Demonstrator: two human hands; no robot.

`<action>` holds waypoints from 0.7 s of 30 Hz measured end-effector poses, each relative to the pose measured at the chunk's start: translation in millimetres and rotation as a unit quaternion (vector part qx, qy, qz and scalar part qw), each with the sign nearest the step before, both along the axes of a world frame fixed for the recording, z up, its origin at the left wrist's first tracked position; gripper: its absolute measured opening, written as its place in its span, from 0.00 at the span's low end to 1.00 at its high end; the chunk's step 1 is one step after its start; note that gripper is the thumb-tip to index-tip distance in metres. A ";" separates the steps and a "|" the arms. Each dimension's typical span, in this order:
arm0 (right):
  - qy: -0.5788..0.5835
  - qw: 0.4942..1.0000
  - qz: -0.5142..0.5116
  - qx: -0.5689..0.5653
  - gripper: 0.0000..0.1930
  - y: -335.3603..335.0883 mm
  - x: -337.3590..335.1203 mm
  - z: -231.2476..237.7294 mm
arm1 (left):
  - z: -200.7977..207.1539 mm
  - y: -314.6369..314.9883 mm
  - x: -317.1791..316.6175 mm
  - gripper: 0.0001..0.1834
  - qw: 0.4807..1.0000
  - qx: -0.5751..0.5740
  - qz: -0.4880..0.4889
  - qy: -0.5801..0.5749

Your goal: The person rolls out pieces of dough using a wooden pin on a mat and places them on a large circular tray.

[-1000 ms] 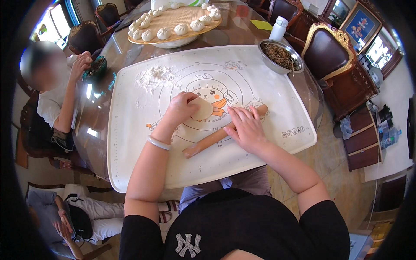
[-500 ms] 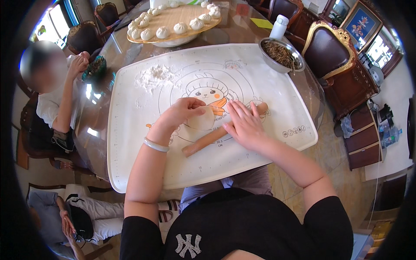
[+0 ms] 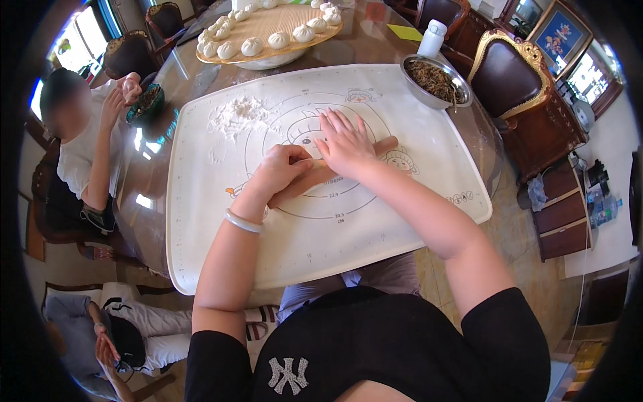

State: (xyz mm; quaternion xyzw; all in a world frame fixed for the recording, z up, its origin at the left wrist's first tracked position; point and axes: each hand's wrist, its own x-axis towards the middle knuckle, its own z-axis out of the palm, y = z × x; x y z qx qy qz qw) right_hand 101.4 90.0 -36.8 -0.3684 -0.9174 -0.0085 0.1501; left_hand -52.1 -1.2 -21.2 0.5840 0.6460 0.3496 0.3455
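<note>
A wooden rolling pin (image 3: 300,185) lies slantwise on the white printed kneading mat (image 3: 429,194), its far end pointing right. My right hand (image 3: 348,146) presses flat on the pin, fingers stretched out and pointing away from me. On the left, my left hand (image 3: 284,167), with a pale bangle on its wrist, has its thumb and fingers closed at the edge of a thin round dough wrapper. Hands and pin now hide most of that wrapper. Loose white flour (image 3: 240,119) is scattered on the mat beyond my left hand.
Behind the mat, a round woven tray (image 3: 268,19) carries several pleated buns. A metal bowl of dark filling (image 3: 434,82) and a white bottle (image 3: 432,39) stand at the far right. Left, a seated person holds dough near a green bowl (image 3: 146,107); another person sits lower left.
My right hand and the rolling pin have moved away from me and leftward, over the dough wrapper. My left hand stays near its place. The seated person's hands have lifted slightly.
</note>
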 end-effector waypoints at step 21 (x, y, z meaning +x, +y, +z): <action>0.025 0.996 -0.073 -0.037 0.31 5.6 -21.8 1.6 | -1.7 2.4 -1.7 0.12 0.998 0.041 0.022 0.047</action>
